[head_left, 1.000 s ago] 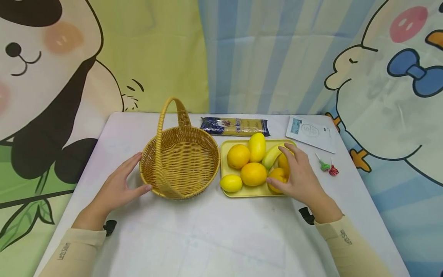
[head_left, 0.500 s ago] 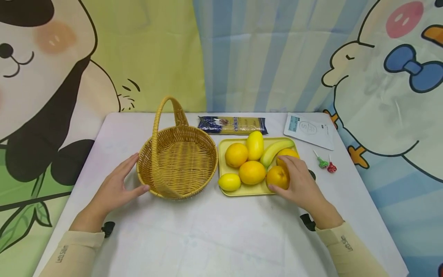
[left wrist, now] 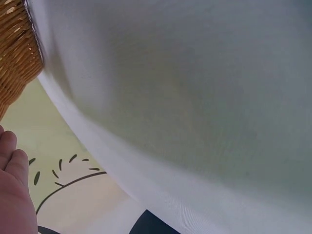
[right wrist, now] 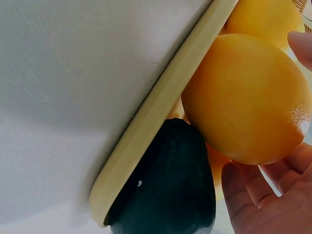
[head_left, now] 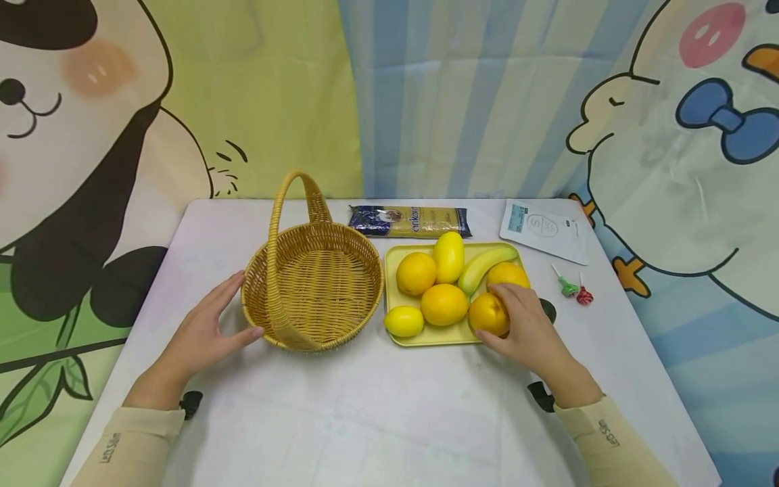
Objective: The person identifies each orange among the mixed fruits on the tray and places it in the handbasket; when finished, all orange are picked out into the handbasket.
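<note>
The wicker basket (head_left: 322, 291) stands left of centre, its arched handle upright. My left hand (head_left: 203, 331) is at its left side, fingers fairly straight and thumb apart, fingertips right at the rim. To the right, a yellow tray (head_left: 435, 337) bears several fruits. My right hand (head_left: 529, 331) grips an orange (head_left: 487, 315) at the tray's front right, thumb in front and fingers behind. In the right wrist view the fingers (right wrist: 239, 190) lie against that orange. A dark green avocado (right wrist: 170, 180) sits beside it, mostly hidden by the hand in the head view.
Also on the tray are a lemon (head_left: 404, 321), a banana (head_left: 487, 267), an oblong yellow fruit (head_left: 449, 257) and several orange fruits. Behind lies a pasta packet (head_left: 409, 222). At the right are a white pouch (head_left: 543, 230) and two lollipops (head_left: 569, 289), green and red.
My right hand has come down from over the tray's right side and closed round the front right orange. The left hand stays at the basket; the head view shifted slightly.
</note>
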`<control>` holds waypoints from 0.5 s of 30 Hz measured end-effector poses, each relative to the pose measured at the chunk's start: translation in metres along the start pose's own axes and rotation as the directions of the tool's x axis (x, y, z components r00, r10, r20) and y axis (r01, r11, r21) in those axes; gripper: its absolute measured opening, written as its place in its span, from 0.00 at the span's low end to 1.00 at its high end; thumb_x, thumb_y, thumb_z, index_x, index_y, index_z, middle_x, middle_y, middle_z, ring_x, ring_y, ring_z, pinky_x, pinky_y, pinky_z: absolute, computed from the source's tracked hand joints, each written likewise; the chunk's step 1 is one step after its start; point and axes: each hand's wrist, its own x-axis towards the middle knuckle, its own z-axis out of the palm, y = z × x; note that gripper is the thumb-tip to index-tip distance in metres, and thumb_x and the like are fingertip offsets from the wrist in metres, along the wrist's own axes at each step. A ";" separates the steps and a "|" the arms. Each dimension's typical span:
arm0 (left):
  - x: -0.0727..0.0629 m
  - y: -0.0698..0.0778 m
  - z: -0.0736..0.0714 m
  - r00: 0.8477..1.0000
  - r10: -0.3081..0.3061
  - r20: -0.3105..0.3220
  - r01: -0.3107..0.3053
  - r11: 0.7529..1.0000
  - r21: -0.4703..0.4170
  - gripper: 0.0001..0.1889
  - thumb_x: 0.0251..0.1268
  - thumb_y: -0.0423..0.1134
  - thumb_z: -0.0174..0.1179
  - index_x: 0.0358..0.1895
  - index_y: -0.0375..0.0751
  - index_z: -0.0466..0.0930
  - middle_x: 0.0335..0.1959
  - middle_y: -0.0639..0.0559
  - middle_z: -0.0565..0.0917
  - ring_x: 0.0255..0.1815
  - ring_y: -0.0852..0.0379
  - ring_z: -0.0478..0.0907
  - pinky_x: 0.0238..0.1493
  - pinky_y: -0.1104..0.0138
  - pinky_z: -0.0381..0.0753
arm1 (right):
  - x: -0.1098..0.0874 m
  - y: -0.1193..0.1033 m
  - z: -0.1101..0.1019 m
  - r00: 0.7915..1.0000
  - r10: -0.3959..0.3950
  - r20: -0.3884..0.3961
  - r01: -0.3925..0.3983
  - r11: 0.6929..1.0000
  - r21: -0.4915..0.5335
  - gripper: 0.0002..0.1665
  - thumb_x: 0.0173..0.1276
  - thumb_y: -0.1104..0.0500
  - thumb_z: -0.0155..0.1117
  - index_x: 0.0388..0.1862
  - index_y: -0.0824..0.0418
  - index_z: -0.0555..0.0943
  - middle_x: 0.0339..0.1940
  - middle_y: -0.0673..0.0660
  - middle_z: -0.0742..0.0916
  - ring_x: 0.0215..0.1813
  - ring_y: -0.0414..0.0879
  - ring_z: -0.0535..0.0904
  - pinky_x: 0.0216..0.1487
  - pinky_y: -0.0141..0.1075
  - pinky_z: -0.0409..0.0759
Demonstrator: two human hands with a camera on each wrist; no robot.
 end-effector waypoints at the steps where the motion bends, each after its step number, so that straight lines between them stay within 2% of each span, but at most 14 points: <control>1: 0.000 0.000 0.000 1.000 0.000 0.000 0.000 1.000 0.002 0.59 0.55 0.58 0.79 0.86 0.60 0.50 0.86 0.46 0.57 0.85 0.33 0.55 0.74 0.26 0.60 | 0.000 0.000 0.001 1.000 -0.001 0.000 0.001 1.000 0.000 0.53 0.57 0.46 0.84 0.76 0.61 0.68 0.75 0.64 0.73 0.73 0.62 0.67 0.74 0.64 0.70; 9: 0.000 -0.001 0.001 1.000 0.007 -0.005 -0.007 1.000 0.004 0.59 0.54 0.58 0.79 0.86 0.62 0.50 0.86 0.46 0.58 0.85 0.34 0.56 0.75 0.27 0.60 | -0.001 0.002 0.004 1.000 -0.017 -0.012 0.017 1.000 0.003 0.51 0.56 0.49 0.85 0.74 0.61 0.70 0.72 0.63 0.75 0.70 0.61 0.69 0.73 0.62 0.71; 15: 0.000 -0.002 0.001 1.000 0.006 -0.010 -0.006 1.000 0.007 0.59 0.54 0.58 0.79 0.86 0.61 0.50 0.86 0.47 0.58 0.85 0.34 0.56 0.75 0.28 0.61 | 0.001 0.002 0.002 1.000 0.000 0.005 0.000 1.000 0.011 0.50 0.56 0.51 0.85 0.74 0.62 0.70 0.71 0.64 0.76 0.69 0.62 0.69 0.73 0.63 0.71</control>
